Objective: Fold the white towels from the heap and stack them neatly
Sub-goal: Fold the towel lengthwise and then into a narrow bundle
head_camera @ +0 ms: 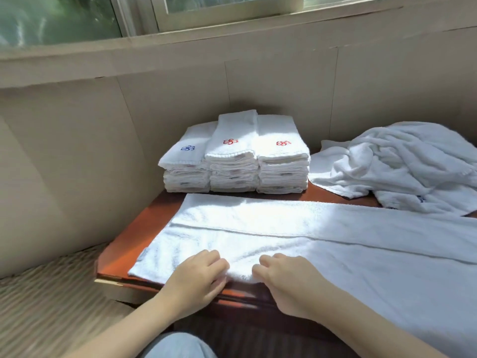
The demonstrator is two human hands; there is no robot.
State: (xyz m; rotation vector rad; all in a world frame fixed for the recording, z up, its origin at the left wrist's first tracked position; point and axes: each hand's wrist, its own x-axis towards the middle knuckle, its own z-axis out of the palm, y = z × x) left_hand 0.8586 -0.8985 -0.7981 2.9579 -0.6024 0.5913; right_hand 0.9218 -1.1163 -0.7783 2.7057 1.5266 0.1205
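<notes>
Towel (309, 244) stretched long across the table (144, 228), and both grips are down on its near edge. Left grip (198, 272) has its fingers curled over the hem, clamped on the cloth. Right grip (286, 277), just beside it, does the same, thumb tucked in toward the left and fingers bent round the edge. Between the two grips the cloth bunches up a little.

A hem line runs along the towel's length just beyond the knuckles. The cloth carries on far out to the right of the right grip, off the edge of view.

Straight ahead of the grips, at the back of the table against the wall (258, 81), stand three stacks (233, 156) of folded towels, side by side and touching. There's a blue emblem on top of the left one, and red emblems on the middle and right ones.

Beyond and to the right of the right grip lies the heap (402, 166), crumpled and white, its near edge just beside the spread towel. Sun falls bright across the cloth. A window (64, 19) runs above the wall. Left of the left grip, below the table's corner, is ribbed floor (46, 301).
</notes>
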